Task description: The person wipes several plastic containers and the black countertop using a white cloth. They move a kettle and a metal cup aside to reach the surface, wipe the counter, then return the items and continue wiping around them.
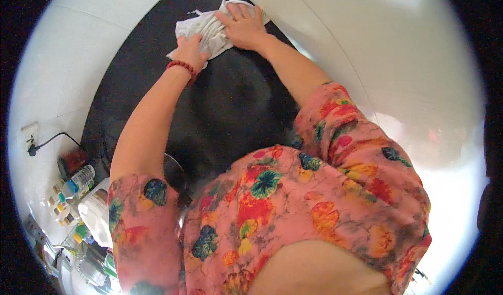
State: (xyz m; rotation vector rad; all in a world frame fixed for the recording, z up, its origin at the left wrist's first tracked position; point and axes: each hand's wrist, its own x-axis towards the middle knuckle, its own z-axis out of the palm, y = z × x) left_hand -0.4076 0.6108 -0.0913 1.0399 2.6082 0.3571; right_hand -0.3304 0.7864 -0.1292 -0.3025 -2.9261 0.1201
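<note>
A crumpled white cloth [212, 29] lies bunched on a black countertop [235, 90], close to the corner where two white walls meet. My left hand [190, 52], a red beaded bracelet at its wrist, holds the cloth's near left part. Over the right part of the cloth my right hand [244, 27] is spread, palm down, holding it against the surface. Folds run through the cloth between both hands. Some fingertips of the left hand are hard to make out against it.
At the left wall, a black plug with a cable sits in a socket [30, 138]. Below it stand a clear plastic bottle [83, 177], several small capped containers [63, 206] and a white container [96, 212]. My left arm partly hides a round dark pan-like object [173, 171].
</note>
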